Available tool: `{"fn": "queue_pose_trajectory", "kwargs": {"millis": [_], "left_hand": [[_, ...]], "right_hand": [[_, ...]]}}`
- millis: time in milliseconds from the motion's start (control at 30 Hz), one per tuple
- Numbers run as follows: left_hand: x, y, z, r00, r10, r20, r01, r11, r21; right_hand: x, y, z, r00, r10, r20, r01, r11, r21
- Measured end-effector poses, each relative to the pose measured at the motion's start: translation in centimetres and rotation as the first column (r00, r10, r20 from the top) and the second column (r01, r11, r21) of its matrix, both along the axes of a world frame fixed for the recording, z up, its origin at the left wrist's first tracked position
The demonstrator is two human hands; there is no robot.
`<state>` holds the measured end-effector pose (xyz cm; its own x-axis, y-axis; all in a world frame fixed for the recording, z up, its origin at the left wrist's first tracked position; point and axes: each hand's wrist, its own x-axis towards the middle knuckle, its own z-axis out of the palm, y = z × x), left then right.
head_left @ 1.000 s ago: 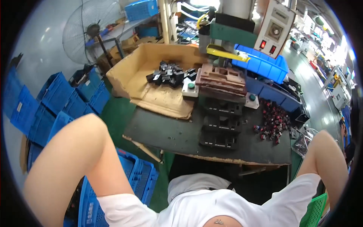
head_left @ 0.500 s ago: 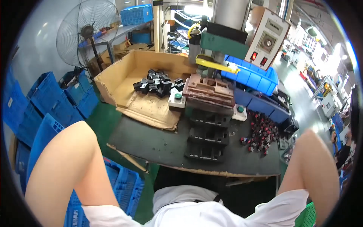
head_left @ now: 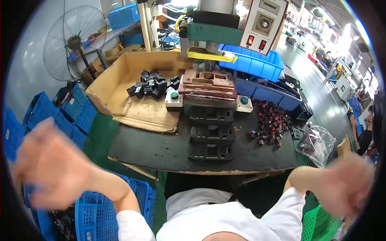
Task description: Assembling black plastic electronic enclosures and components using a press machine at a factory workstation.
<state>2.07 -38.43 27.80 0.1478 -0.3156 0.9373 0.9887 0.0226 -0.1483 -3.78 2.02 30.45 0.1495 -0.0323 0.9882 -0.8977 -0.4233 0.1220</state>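
Both hands are raised at the sides, away from the table, and smeared by motion. My left hand hangs above the blue crates at the lower left; its fingers are too blurred to read. My right hand is at the lower right, above a green basket, its fingers equally smeared. Three black plastic panels lie in a column on the dark table. Behind them is a press with a copper-coloured fixture block, flanked by a left green button and a right green button.
A cut-open cardboard box holds a heap of small black blocks. Small red-and-black parts are piled at the table's right, near a clear plastic bag. Blue bins stand behind. A fan is at far left.
Both forearms, upright before, have dropped, bringing my hands into view at the left and right. The view has shifted, so the table and press appear further left.
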Motion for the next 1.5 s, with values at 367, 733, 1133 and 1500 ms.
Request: {"fn": "queue_pose_trajectory", "kwargs": {"millis": [367, 733, 1133, 1500], "left_hand": [[-26.0, -1.9, -16.7, -0.086, 0.966, 0.242, -0.368, 0.195, -0.909], [-29.6, -3.8, -22.9, 0.029, 0.828, 0.559, -0.492, 0.499, -0.713], [-30.1, -5.0, -23.2, 0.087, 0.774, 0.627, -0.562, 0.558, -0.610], [-29.5, -3.8, -20.1, 0.132, 0.690, 0.711, -0.670, 0.591, -0.449]], "right_hand": [[-7.2, -8.9, -19.1, 0.663, -0.737, -0.130, 0.441, 0.245, 0.863], [-7.5, -8.2, -19.3, 0.725, -0.663, -0.184, 0.448, 0.252, 0.858], [-16.6, -11.3, -11.3, 0.582, -0.730, -0.359, 0.771, 0.355, 0.529], [-29.1, -13.6, -12.7, 0.662, -0.747, -0.056, 0.454, 0.341, 0.823]]}}
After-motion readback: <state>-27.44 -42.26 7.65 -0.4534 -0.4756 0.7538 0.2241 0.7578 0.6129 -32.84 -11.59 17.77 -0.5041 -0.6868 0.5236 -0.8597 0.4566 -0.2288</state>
